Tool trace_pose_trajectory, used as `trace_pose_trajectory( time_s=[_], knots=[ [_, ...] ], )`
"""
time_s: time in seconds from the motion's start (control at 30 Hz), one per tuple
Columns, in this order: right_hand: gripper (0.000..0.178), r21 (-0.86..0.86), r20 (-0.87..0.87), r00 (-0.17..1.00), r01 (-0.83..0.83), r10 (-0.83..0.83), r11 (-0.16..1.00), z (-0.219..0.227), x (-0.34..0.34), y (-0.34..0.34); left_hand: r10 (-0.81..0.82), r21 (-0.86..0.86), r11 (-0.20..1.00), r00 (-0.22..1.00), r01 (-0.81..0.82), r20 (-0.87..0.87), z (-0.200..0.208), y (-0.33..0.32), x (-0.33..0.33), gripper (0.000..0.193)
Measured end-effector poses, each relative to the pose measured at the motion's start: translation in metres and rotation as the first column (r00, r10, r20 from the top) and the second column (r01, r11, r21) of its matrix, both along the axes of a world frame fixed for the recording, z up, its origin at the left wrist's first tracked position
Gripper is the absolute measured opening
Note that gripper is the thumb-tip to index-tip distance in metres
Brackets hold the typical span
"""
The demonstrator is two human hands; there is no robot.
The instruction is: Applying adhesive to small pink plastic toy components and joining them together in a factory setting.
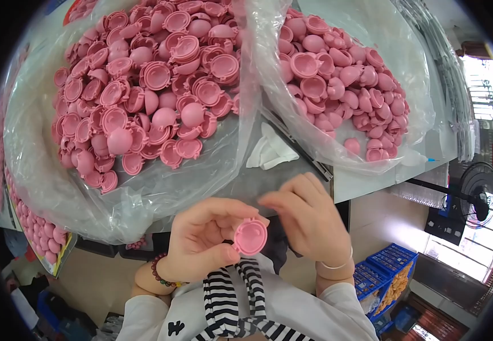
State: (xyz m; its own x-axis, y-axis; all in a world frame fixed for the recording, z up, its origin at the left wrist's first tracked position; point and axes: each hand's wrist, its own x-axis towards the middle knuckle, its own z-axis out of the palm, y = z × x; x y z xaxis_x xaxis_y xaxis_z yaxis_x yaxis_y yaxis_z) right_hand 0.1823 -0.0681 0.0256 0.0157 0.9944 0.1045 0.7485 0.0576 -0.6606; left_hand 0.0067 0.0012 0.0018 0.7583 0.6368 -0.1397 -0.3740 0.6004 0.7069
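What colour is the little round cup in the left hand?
Pink. The round, hollow cup shows best in the head view.

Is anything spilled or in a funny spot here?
I can't see any spills. One thing looks a little odd: a crumpled white cloth or tissue lies on the grey table, between the two heaps of pink shells. It's a wrinkly white scrap beside lots of pink plastic.

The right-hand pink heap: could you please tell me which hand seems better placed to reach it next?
Probably the right hand: it is nearer that pink heap, and no piece shows in it, though it is blurred. The left hand holds a round pink piece.
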Motion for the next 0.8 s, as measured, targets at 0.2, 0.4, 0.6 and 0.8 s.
trace_pose_trajectory(
  time_s=[0.2,0.4,0.6,0.8],
  knots=[
    [0.028,-0.059,-0.046,0.971,0.233,-0.236,0.971,0.0,0.0,-0.003,-0.072,0.028,0.997,0.97,0.067,0.232,-0.013,0.006,-0.011,0.046],
    [0.035,0.03,0.022,0.992,0.12,-0.121,0.992,0.0,0.003,-0.006,0.048,0.395,0.917,0.999,-0.052,0.02,-0.011,0.004,-0.005,0.042],
    [0.033,0.303,-0.324,0.946,0.086,0.018,0.949,-0.001,-0.012,-0.007,0.092,0.519,0.854,0.993,-0.04,-0.074,-0.008,-0.001,0.001,0.038],
    [0.036,0.347,-0.29,0.957,0.102,0.003,0.932,-0.01,-0.015,-0.009,0.109,0.523,0.851,0.991,-0.051,-0.08,-0.009,-0.002,0.003,0.037]
  ],
)
